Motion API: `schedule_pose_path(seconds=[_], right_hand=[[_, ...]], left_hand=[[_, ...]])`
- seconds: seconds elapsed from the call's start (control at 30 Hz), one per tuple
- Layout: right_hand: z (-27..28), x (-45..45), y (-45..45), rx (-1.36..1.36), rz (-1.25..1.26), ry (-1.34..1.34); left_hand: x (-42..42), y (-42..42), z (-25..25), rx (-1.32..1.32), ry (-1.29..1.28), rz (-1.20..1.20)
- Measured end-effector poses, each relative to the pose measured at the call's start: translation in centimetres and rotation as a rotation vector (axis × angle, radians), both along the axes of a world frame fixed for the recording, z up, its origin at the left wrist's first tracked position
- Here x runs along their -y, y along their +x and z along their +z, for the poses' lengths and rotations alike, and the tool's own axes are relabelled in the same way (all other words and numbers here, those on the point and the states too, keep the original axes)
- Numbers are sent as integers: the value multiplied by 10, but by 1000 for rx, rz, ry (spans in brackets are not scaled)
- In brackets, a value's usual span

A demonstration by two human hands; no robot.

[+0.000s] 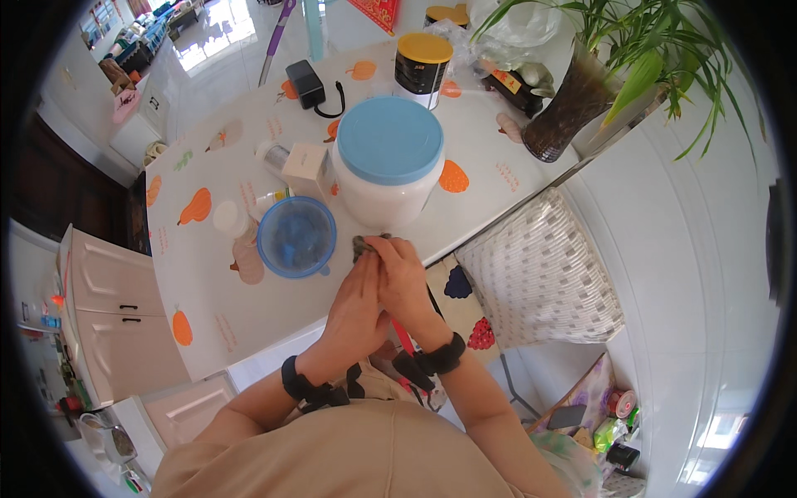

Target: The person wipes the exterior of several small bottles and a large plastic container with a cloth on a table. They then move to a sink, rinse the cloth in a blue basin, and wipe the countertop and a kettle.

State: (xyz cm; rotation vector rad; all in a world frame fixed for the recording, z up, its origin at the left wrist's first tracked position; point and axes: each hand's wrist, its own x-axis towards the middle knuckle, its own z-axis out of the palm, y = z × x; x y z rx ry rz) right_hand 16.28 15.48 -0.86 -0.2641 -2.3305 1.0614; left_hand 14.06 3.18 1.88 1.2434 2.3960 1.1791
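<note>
My left hand [355, 317] and my right hand [401, 274] meet at the near edge of the table, fingers pressed close together. Between and beyond their fingertips a small, crumpled grey-green clump [361, 247] shows, perhaps a cloth; the fingers hide most of it. Just past the hands stands a large white plastic jar [380, 199] with a blue screw lid [390, 140]. To the left of my fingertips lies a round, translucent blue lid or shallow container [296, 236]. A black strap is around each wrist.
Behind the blue round piece are a small white box [306, 168], a clear bottle [273, 155] and a white cap [230, 219]. Farther back are a black power adapter [305, 84], a yellow-lidded can [423, 68] and a plant vase [570, 103]. A woven cushion [542, 274] is at the right.
</note>
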Motion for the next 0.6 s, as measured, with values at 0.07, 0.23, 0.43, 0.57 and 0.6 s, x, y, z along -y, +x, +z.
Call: schedule_pose_path(seconds=[0.07, 0.23, 0.43, 0.57, 0.6], right_hand=[[10, 8, -14, -13, 53, -146], [7, 4, -38, 14, 123, -220], [14, 2, -25, 47, 124, -337], [4, -15, -10, 33, -19, -251], [3, -20, -8, 37, -81, -228]], left_hand=[[2, -2, -8, 67, 95, 74], [-12, -23, -26, 35, 259, 75], [-15, -25, -28, 64, 177, 148], [-9, -18, -13, -53, 44, 140], [-8, -15, -6, -71, 45, 122]])
